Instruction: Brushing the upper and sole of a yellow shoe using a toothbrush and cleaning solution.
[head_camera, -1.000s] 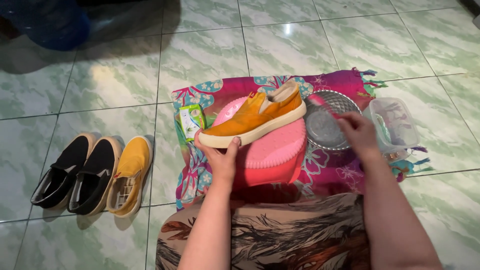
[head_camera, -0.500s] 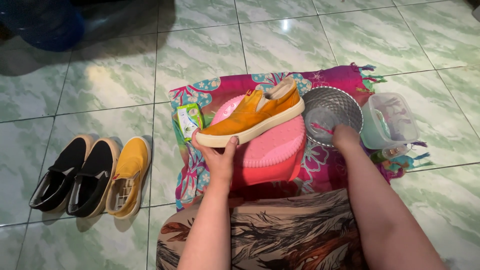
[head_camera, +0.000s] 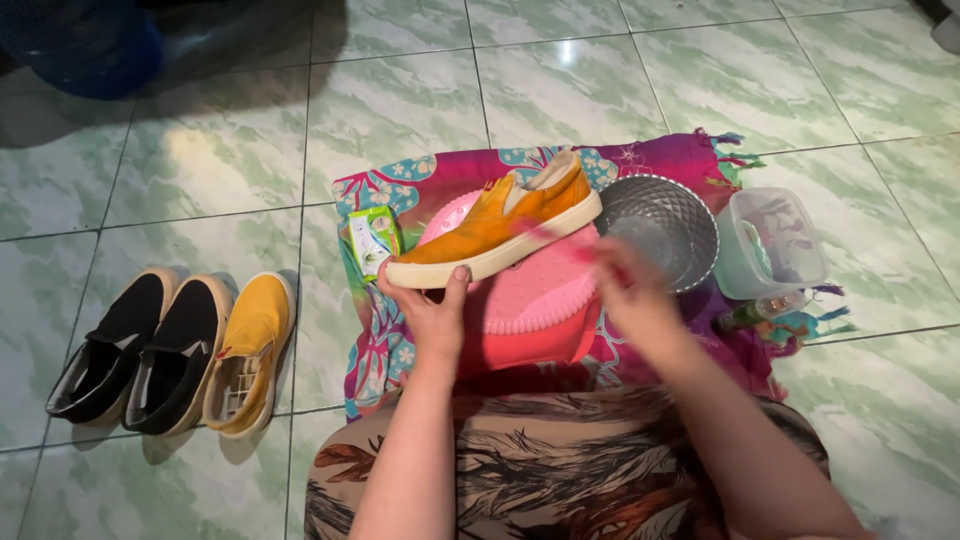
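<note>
Where the frame is widest, a floor (head_camera: 200, 150) of pale green marbled tiles fills the whole view, with a dark blue rounded object (head_camera: 85, 50), partly cut off, at the upper left. Next in size, a patterned skirt (head_camera: 560, 465) in brown, cream and black covers the person's lap at the bottom centre. A magenta floral cloth (head_camera: 660, 158) with fringed ends is spread on the floor at centre right. On it stands a pink round basin (head_camera: 540, 300), upside down, ridged rim showing. Above the basin, centre frame, an orange slip-on shoe (head_camera: 500, 225) with a cream sole is held level, toe to the left. A silver faceted bowl (head_camera: 665, 215) lies just right of the shoe, and a clear plastic tub (head_camera: 770, 245) sits further right, a small dark bottle (head_camera: 755, 312) on its side below it. At lower left, off the cloth, two black slip-on shoes (head_camera: 140, 350) and one yellow slip-on shoe (head_camera: 250, 350) lie side by side. The left hand (head_camera: 430, 310) cups the orange shoe from beneath, fingers curled under the sole and thumb up against its edge. The right hand (head_camera: 625, 295) is blurred by motion beside the shoe's heel; whether it pinches anything cannot be told. A small green and white packet (head_camera: 372, 240) lies left of the shoe's toe.
</note>
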